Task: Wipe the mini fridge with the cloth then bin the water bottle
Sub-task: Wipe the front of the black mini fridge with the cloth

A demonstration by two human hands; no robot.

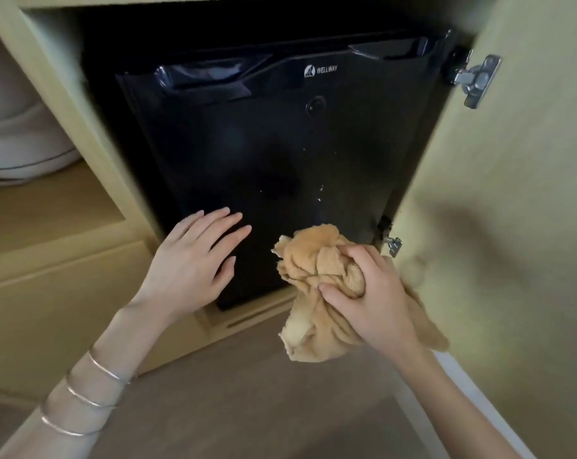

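Note:
A black mini fridge [273, 154] marked WELLWAY stands inside a cream cabinet, its door closed and facing me. A few pale specks dot the door near its middle right. My right hand [373, 293] grips a bunched tan cloth [317, 266], pressed against the lower right of the fridge door. My left hand [194, 260] lies flat with fingers spread on the lower left of the door. No water bottle is in view.
The cream cabinet door [519, 193] stands swung open on the right, with metal hinges [476, 79] at its edge. A shelf on the left holds a white rounded vessel [18, 140]. Brown floor [247, 409] lies below.

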